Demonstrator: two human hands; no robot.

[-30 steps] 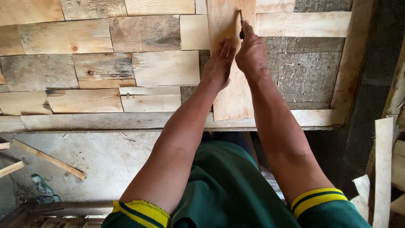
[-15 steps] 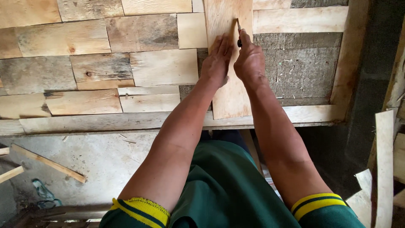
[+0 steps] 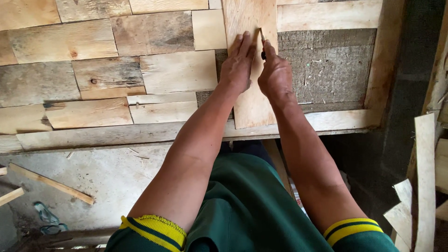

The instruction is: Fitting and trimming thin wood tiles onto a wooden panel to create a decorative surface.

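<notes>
A long pale plywood strip [image 3: 249, 107] lies upright across a framed panel of patchwork wood pieces [image 3: 98, 70]. My left hand [image 3: 238, 63] presses flat on the strip, fingers pointing up. My right hand [image 3: 276, 74] is closed around a thin pencil-like marker [image 3: 262, 39], its tip touching the strip just beside my left fingertips. To the right of the strip is a bare rough grey backing board [image 3: 326, 70].
A pale wooden frame rail [image 3: 102, 135] runs along the panel's near edge and another [image 3: 385, 56] up its right side. Loose wood slats [image 3: 51, 183] lie on the concrete floor at left. Offcut boards [image 3: 424, 177] lean at right. A green cord [image 3: 44, 217] lies bottom left.
Both hands have slid down the plywood strip toward me, the marker tip moving with them. The view has shifted slightly.
</notes>
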